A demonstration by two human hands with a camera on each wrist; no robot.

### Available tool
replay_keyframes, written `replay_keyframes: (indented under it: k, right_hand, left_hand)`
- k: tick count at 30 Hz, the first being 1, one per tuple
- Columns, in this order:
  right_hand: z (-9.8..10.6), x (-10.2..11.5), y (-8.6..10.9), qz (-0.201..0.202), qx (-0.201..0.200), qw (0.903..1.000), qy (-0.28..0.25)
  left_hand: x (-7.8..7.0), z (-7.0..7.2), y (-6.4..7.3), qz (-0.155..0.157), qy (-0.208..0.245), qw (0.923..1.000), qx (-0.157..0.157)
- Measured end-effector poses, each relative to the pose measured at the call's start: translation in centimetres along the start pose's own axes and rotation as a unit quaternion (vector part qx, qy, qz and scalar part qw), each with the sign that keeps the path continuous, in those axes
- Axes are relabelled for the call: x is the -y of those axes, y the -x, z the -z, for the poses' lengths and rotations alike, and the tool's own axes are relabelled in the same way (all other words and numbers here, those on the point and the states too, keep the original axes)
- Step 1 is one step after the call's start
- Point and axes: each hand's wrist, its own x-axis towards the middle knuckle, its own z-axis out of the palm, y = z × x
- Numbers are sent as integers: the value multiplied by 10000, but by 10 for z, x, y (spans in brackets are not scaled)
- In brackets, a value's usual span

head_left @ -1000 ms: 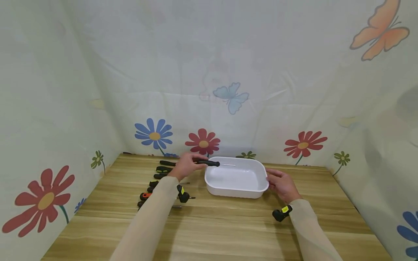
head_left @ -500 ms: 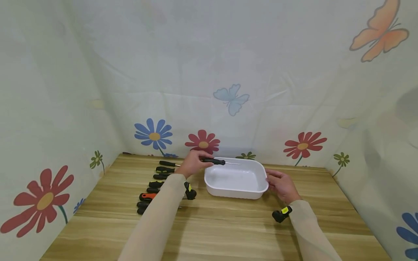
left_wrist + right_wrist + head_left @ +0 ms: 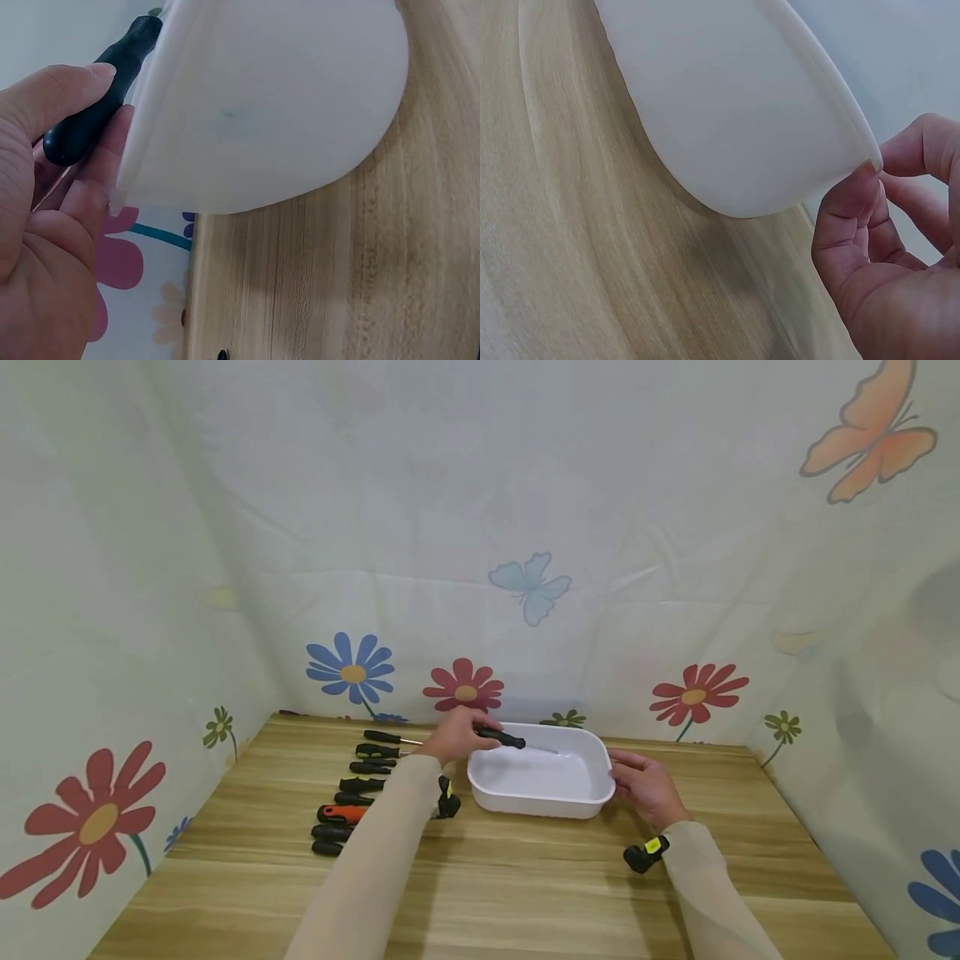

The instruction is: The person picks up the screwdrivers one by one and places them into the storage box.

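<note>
My left hand [image 3: 459, 737] pinches the black handle of a screwdriver [image 3: 501, 737] between thumb and fingers. Its thin metal shaft points right and slants down over the inside of a white rectangular basin [image 3: 542, 808]. In the left wrist view the screwdriver's handle [image 3: 97, 101] lies at the basin's rim, the shaft hidden behind the wall. On the opposite side my right hand [image 3: 651, 789] holds the basin's right end. The right wrist view has thumb and finger pinching the rim of the basin [image 3: 727, 112] near its corner.
Several more screwdrivers lie in a column on the wooden table [image 3: 510, 893] at the left, among them one with an orange handle [image 3: 341, 814]; my left forearm covers part of them. A flower-printed curtain [image 3: 420, 568] stands right behind the table's back edge.
My left hand has moved right with the screwdriver, farther over the basin, and the shaft now tilts downward. More handles show at the left. The right hand has stayed at the rim.
</note>
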Motion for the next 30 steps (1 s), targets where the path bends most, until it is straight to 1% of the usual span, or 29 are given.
replay_keyframes:
  k: [3, 9, 16, 21, 26, 28, 30]
  right_hand:
    - [1, 0, 1, -24, -26, 10000, 0]
    - [1, 0, 0, -97, -42, 9999, 11]
    - [0, 0, 0, -69, 19, 10000, 18]
    - [1, 1, 0, -62, 27, 10000, -40]
    - [1, 1, 0, -34, 12, 10000, -11]
    - [1, 1, 0, -15, 24, 10000, -3]
    - [2, 0, 0, -8, 16, 10000, -16]
  left_hand:
    - [-3, -4, -3, -48, -91, 9999, 135]
    - [-10, -9, -10, -72, -116, 9995, 300]
    - [-8, -18, -22, -193, -286, 9986, 406]
    - [-8, -22, -27, -107, -320, 9984, 453]
    - [-11, -24, -28, 37, -327, 9981, 524]
    - [-13, -24, -28, 102, -362, 9976, 577]
    - [-15, -25, -28, 142, -495, 9967, 635]
